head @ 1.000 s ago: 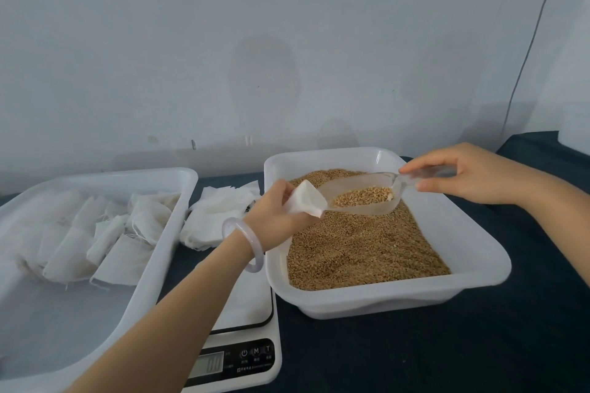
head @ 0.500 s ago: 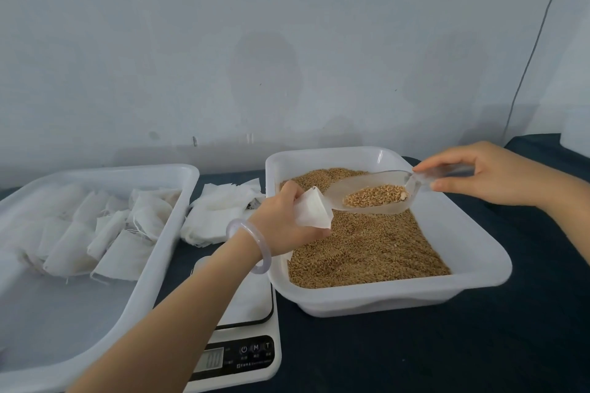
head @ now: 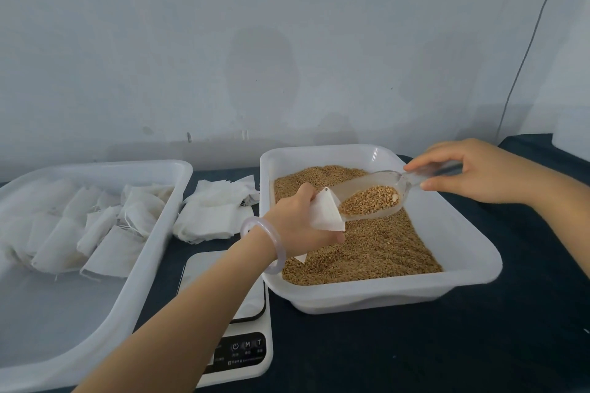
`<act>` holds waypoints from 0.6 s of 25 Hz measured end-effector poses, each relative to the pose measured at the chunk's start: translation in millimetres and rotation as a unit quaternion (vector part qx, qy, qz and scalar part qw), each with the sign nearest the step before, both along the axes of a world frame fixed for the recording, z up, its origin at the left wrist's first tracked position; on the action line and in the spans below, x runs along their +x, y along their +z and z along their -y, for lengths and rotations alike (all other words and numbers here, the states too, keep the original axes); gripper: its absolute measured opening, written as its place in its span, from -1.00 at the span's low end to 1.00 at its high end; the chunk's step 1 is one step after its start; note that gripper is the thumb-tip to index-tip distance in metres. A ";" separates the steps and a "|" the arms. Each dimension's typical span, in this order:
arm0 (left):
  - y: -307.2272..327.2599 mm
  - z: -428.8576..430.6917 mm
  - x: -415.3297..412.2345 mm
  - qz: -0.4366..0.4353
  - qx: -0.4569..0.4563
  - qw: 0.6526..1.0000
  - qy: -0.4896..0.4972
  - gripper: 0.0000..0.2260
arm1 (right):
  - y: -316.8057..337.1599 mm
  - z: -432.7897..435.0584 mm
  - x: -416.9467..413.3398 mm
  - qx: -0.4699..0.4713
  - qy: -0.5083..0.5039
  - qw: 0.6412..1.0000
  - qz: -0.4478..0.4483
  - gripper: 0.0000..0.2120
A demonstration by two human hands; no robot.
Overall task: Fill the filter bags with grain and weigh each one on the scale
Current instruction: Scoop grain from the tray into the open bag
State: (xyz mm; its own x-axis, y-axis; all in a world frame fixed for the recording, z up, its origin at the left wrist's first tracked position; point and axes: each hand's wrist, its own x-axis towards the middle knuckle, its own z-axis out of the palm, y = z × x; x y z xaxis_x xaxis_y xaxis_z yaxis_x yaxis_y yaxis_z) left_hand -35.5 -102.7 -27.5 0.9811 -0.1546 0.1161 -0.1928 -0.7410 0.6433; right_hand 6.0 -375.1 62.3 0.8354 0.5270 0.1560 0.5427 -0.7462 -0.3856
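Note:
My left hand (head: 298, 226) grips a white filter bag (head: 325, 213) over the grain tray, its mouth turned to the right. My right hand (head: 472, 174) pinches the handle of a clear plastic scoop (head: 370, 191) that carries a heap of brown grain. The scoop's front lip touches the bag's mouth. Both hang above the white tray (head: 472, 252) filled with grain (head: 376, 249). The white digital scale (head: 245, 344) sits in front of the tray's left corner, partly hidden by my left forearm.
A large white tray (head: 153, 252) at the left holds several filled filter bags (head: 95, 226). A pile of empty white bags (head: 214, 207) lies between the two trays. A dark cloth (head: 415, 354) covers the table; a pale wall stands behind.
The scoop has tilted and moved left, so its lip now meets the bag's mouth. My left hand has turned the bag slightly toward the scoop.

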 end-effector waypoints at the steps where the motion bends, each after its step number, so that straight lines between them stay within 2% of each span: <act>1: -0.9 0.7 0.5 -0.001 0.005 1.000 0.000 -0.50 | 0.2 -0.3 -0.7 -0.005 0.003 1.000 0.002 -0.70; 9: -7.7 7.5 3.1 -0.011 0.036 0.999 0.005 -0.50 | -1.8 -6.8 -0.9 -0.086 -0.006 0.992 0.091 -0.74; 15: -12.6 6.9 4.7 -0.020 0.049 0.999 -0.004 -0.51 | -3.6 -10.0 -0.5 -0.080 -0.004 0.993 0.088 -0.74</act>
State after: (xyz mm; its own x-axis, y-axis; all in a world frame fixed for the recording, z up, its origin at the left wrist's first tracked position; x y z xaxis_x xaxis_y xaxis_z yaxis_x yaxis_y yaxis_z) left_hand -30.8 -109.5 -40.0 0.9836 -0.1702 0.0603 -0.1736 -0.7994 0.5752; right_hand 5.5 -365.1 58.6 0.8069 0.5498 0.2157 0.5848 -0.7949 -0.1615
